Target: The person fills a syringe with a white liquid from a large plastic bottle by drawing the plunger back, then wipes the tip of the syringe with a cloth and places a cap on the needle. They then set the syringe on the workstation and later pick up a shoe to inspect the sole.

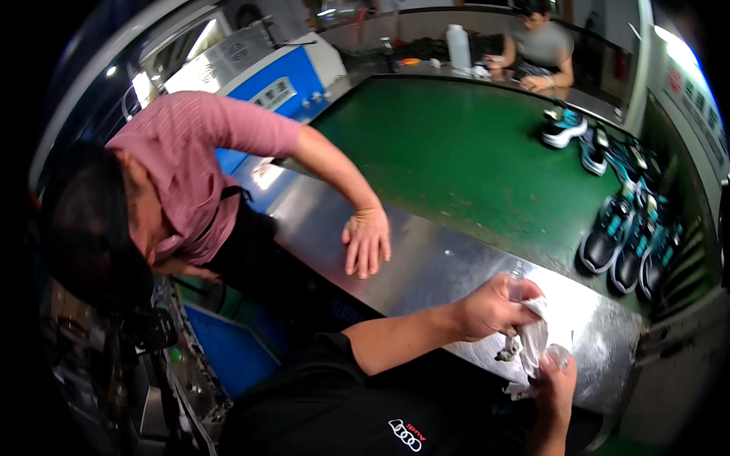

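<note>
Left hand: we see our left hand [493, 309] clenched around the clear tube [517, 283] and the upper end of the cloth [535, 336].
Right hand: our right hand [556, 384] grasps the clear piece [560, 355], its fingers against the cloth's lower end; whether that piece is a cup or a cap, we cannot quite tell.
Cloth: it hangs above the steel ledge [426, 239], close to its near edge and toward its right end.
Lie: from our left fist the cloth runs rightward and down toward us, its long axis bridging both hands; the left is nearer the upper end, the right nearer the lower.
Shoes: we find the shoes [606, 237] along the green belt's [441, 152] right edge.
Neighbour: a co-worker's hand [368, 242] rests, fingers spread, by the ledge's left end.
Far edge: a white bottle [458, 49] stands beyond the belt.
</note>
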The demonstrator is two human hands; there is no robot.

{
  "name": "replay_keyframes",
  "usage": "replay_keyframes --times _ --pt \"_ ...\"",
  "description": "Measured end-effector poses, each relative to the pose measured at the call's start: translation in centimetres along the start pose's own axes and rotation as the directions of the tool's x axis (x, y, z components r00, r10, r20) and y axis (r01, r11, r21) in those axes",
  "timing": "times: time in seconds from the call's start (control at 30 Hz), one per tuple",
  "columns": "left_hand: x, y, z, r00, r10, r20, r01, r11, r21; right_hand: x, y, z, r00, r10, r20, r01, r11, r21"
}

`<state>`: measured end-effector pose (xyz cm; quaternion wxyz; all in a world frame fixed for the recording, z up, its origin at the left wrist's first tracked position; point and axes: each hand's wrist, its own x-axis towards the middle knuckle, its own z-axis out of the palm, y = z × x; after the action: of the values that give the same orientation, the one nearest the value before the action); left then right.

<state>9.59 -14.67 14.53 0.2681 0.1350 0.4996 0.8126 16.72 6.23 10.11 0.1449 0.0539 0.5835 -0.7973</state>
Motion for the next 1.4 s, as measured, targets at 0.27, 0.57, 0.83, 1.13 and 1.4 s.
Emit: replay_keyframes --times 0.27,0.57,0.83,1.13,1.4 --pt "-2.5 -0.5 -2.6 0.988 0.137 -0.066 -0.145 0.981 -0.130 0.8 1.6 1.5 0.991 -0.032 0.133 0.051 0.989 -0.141" --pt "-1.7 -0.9 -3.2 0.975 0.113 -0.190 -0.121 0.992 -0.034 1.6 -0.8 1.5 0.990 0.026 0.138 -0.023 0.999 -0.023" --pt "0.3 -1.0 -2.8 0.976 0.119 -0.184 -0.153 0.971 -0.184 1.5 1.0 1.9 0.802 -0.587 0.106 0.593 0.805 -0.029" --pt "-0.5 -0.9 -4.1 0.975 0.133 -0.177 -0.160 0.976 -0.149 2.0 -1.1 3.0 0.771 -0.596 0.223 0.569 0.487 -0.663" --pt "-0.6 -0.9 -3.5 0.984 0.151 -0.093 -0.167 0.966 -0.196 2.5 0.4 1.6 0.879 -0.476 0.004 0.450 0.827 -0.336"
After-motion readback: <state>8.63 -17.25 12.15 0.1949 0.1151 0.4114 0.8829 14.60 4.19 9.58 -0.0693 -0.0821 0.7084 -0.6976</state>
